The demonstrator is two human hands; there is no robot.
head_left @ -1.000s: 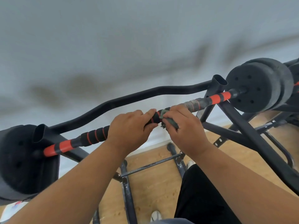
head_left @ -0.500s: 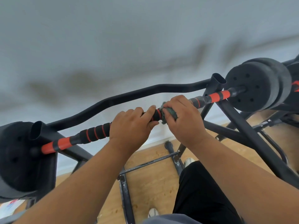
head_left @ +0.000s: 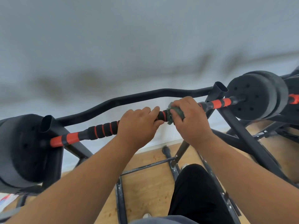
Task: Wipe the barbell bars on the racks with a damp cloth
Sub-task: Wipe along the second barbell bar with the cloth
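Barbell bar, black with orange bands and ribbed foam grips (head_left: 103,130), resting across the black steel rack (head_left: 241,133). Left hand (head_left: 137,126) grips and steadies it; right hand (head_left: 189,120) clamps the crumpled green cloth (head_left: 175,110) around it. Best practice: wrap fully, twist while sliding towards the black weight plate (head_left: 255,96).

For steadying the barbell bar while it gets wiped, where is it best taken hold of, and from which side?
Judging by its pose, take the barbell bar on the ridged black foam section, coming from above with the fingers curling over the top. It lies level across the rack, as the left hand holds it beside the cloth.
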